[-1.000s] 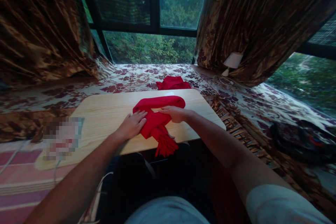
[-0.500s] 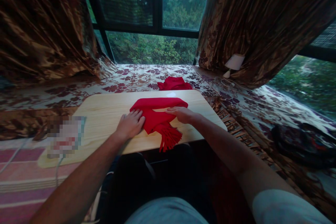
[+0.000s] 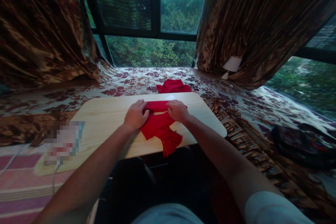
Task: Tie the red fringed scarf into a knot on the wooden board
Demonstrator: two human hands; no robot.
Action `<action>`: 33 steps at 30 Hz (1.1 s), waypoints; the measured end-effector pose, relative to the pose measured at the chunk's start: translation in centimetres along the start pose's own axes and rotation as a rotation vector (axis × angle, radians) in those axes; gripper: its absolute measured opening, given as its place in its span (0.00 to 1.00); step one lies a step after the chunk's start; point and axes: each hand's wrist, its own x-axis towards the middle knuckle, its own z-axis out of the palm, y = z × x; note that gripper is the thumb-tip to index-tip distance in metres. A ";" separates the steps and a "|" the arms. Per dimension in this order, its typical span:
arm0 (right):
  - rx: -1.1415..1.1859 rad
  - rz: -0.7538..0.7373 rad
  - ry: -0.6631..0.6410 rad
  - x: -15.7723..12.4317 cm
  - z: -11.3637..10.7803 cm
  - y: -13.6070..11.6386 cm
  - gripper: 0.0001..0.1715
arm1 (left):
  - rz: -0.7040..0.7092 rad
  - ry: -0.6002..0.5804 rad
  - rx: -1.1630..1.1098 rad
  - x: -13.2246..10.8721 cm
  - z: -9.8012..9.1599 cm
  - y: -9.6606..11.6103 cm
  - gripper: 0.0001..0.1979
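A red scarf [image 3: 157, 106] with a fringe lies folded on a light wooden table board [image 3: 105, 106]. Its far part forms a straight band running left to right, and the fringed end hangs over the board's near edge. My left hand [image 3: 135, 114] is closed around the band's left end, thumb on the near side. Toward the right end, my right hand [image 3: 178, 110] grips the same band with curled fingers. A narrow gap shows bare wood between the band and the nearer part of the scarf.
Behind the board lies more red cloth [image 3: 173, 86] on a flower-patterned cover [image 3: 123, 82]. A blurred-out object with a cable [image 3: 55, 173] rests at the board's left end. A small white lamp [image 3: 232, 64] stands far right, and a dark bag [image 3: 301, 147] lies nearer.
Both hands have moved away from me onto the far band of the scarf. They lay flatter on its nearer part before; now their fingers close on the band.
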 end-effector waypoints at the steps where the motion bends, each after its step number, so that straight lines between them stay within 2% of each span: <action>1: -0.034 0.020 0.010 0.3 0.1 0.4 0.24 | -0.001 -0.040 0.022 0.5 0.3 -0.5 0.30; 3: -0.079 0.067 -0.021 0.6 0.5 1.4 0.30 | -0.012 -0.187 0.058 1.1 0.9 -1.5 0.33; 5: -0.082 0.109 -0.149 0.5 1.2 2.6 0.34 | -0.026 -0.351 0.089 1.3 1.5 -2.5 0.34; 7: -0.059 0.157 -0.232 0.2 2.0 3.7 0.35 | -0.035 -0.432 0.114 1.1 2.0 -3.3 0.35; 9: -0.036 0.188 -0.217 -0.2 2.9 4.5 0.36 | -0.029 -0.411 0.123 0.7 2.4 -3.9 0.35; 11: -0.025 0.204 -0.150 -0.7 3.5 5.0 0.36 | -0.027 -0.368 0.116 0.2 2.6 -4.1 0.35; 17: -0.012 0.194 -0.047 -1.7 4.2 5.1 0.34 | -0.017 -0.300 0.124 -0.7 2.7 -4.4 0.34; 22: -0.034 0.382 0.034 -2.1 4.2 5.0 0.36 | -0.069 -0.269 0.149 -1.2 3.0 -4.9 0.34; 25: -0.047 0.564 0.097 -2.4 3.8 5.2 0.33 | -0.140 -0.193 0.109 -1.5 3.0 -5.4 0.33; 28: -0.102 0.728 0.075 -3.1 3.1 5.6 0.30 | -0.251 -0.095 0.080 -1.8 2.7 -5.8 0.32; 33: -0.165 0.723 0.014 -5.0 2.2 5.8 0.21 | -0.290 -0.090 0.108 -2.6 1.7 -6.0 0.30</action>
